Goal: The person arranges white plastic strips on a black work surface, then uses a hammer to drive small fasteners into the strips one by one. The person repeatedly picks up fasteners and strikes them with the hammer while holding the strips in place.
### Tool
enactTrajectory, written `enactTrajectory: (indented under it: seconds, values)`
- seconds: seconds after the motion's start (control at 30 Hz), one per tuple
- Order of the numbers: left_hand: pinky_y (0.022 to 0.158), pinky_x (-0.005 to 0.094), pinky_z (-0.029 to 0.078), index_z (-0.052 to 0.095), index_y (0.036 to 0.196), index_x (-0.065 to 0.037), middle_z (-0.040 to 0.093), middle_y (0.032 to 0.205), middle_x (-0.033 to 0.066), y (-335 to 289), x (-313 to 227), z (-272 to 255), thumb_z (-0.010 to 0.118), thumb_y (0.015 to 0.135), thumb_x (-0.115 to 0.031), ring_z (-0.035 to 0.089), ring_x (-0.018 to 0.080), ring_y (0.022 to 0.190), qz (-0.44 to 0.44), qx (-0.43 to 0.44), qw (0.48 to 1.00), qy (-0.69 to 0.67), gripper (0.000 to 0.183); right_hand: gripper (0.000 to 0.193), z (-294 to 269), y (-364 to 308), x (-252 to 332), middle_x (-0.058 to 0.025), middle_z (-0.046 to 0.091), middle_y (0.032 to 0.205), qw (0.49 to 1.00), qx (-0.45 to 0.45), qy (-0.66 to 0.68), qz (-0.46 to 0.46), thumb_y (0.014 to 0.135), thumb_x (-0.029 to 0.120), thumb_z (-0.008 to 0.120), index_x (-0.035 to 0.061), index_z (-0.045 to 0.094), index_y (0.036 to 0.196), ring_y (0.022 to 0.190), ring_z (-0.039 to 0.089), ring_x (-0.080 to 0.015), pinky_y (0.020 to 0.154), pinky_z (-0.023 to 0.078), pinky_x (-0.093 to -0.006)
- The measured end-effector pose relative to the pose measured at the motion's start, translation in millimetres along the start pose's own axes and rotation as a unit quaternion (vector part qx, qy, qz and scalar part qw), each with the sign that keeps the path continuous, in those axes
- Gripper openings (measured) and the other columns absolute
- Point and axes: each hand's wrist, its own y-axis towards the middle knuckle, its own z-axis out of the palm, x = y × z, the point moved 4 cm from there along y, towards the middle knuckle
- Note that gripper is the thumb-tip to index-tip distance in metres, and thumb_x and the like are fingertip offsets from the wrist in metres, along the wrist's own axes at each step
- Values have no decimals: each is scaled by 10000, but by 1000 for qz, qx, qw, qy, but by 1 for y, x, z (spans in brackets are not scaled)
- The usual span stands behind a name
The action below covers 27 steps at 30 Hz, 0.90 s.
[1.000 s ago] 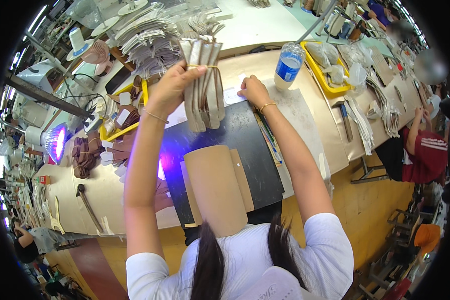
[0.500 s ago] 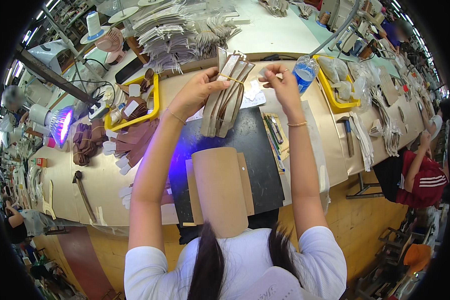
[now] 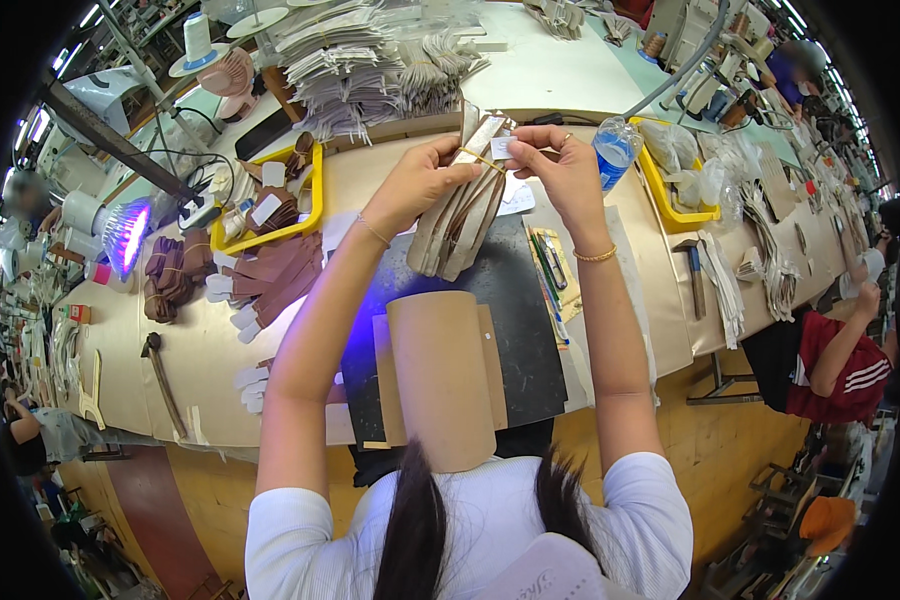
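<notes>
Over the far part of the black work board (image 3: 520, 345), a banded bundle of grey-brown strips (image 3: 457, 225) is held up, its far end leaning right. The left hand (image 3: 422, 185) is closed on the bundle's left side, thumb across the face just beside the yellow elastic band (image 3: 483, 160). The right hand (image 3: 568, 180) is partly closed: thumb and forefinger pinch a small white slip (image 3: 504, 148) at the band, the other fingers loosely curled. Whether the slip is under the band or only against it cannot be told.

For sound handling, the left grip should be firm enough that the strips do not fan out, yet light enough not to crease them. The slip is best pinched near its edge and held flat, since thin stock probably buckles against taut elastic. The band should not be dragged along the strips.

Just right of the right hand stands a plastic bottle (image 3: 616, 150); elbow room there appears limited. Pens (image 3: 547, 275) lie along the board's right side.
</notes>
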Motion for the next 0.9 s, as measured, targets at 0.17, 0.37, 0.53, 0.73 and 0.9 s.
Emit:
enactTrajectory:
  seconds: [0.17,0.37,0.53,0.73,0.9]
  values:
    - [742,215,497,537,1243,-1,640,1023,26,-1,0,0,608,905,-137,597,55,838,5,-4,1000,22,372,179,3,0,8,-73,683,818,999,27,-30,-12,844,74,697,-28,656,985,714,672,-110,615,536,-214]
    - [746,213,489,548,1229,1,639,1024,24,-1,0,-2,609,905,-138,590,53,843,16,-4,998,56,358,148,3,2,15,-62,691,798,992,69,-96,-49,829,46,696,-20,675,959,700,669,-101,612,528,-216]
    - [761,241,474,598,1160,6,648,983,33,1,1,0,646,876,-155,580,79,843,25,-14,998,64,330,145,1,1,18,-65,682,795,978,88,-157,-105,811,27,693,-13,690,950,704,672,-121,628,524,-234]
    - [761,242,473,598,1164,7,651,974,37,-2,-2,8,626,888,-161,576,77,844,7,-10,998,69,325,173,6,-15,26,-99,654,836,947,27,-275,-165,797,24,684,11,697,969,701,660,-177,647,515,-267]
    - [756,238,473,597,1161,7,647,976,30,2,6,7,614,901,-168,575,70,848,-11,10,996,89,314,204,9,-27,29,-87,616,876,935,21,-278,-218,824,36,667,50,701,1024,790,623,-185,711,498,-274]
